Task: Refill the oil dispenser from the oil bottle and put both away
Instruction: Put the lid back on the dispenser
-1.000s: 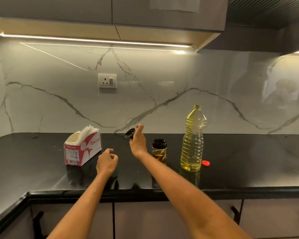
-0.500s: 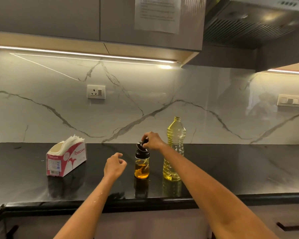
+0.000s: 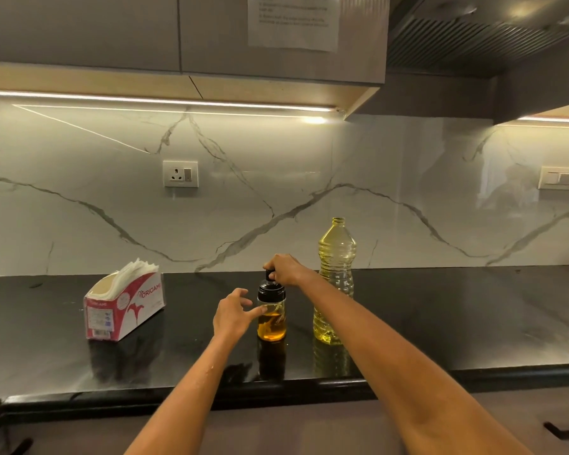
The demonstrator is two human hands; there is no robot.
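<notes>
1. Oil dispenser (image 3: pixel 272 318): in my one head view, a small clear jar with amber oil in its lower part and a black lid (image 3: pixel 271 291), standing upright on the black countertop (image 3: pixel 473 323) near the middle, just left of the oil bottle and apart from it.
2. Right hand (image 3: pixel 284 269): I see it reaching over the dispenser from the right, its fingers curled down and pinching the black knob (image 3: pixel 269 275) that stands on top of the lid. The forearm crosses in front of the oil bottle's lower half.
3. Left hand (image 3: pixel 232 315): I see it just left of the dispenser with fingers spread and bent. One fingertip (image 3: pixel 262 310) touches the glass wall below the lid; the others hang free of it.
4. Oil bottle (image 3: pixel 336 254): tall clear plastic, upright, uncapped at the neck, with yellow oil showing in its base. It stands just right of the dispenser, slightly further back.
5. Tissue box (image 3: pixel 125 307): red and white carton printed ORIGAMI, open top with white tissues standing out, well to the left of the dispenser on the same countertop.
6. Wall socket (image 3: pixel 180 174): white plate on the marble backsplash, above and between the tissue box and dispenser.
7. Switch panel (image 3: pixel 564 178): white, at the right edge of the backsplash.
8. Paper notice (image 3: pixel 292 21): stuck on the upper cabinet door; I cannot read its print.
</notes>
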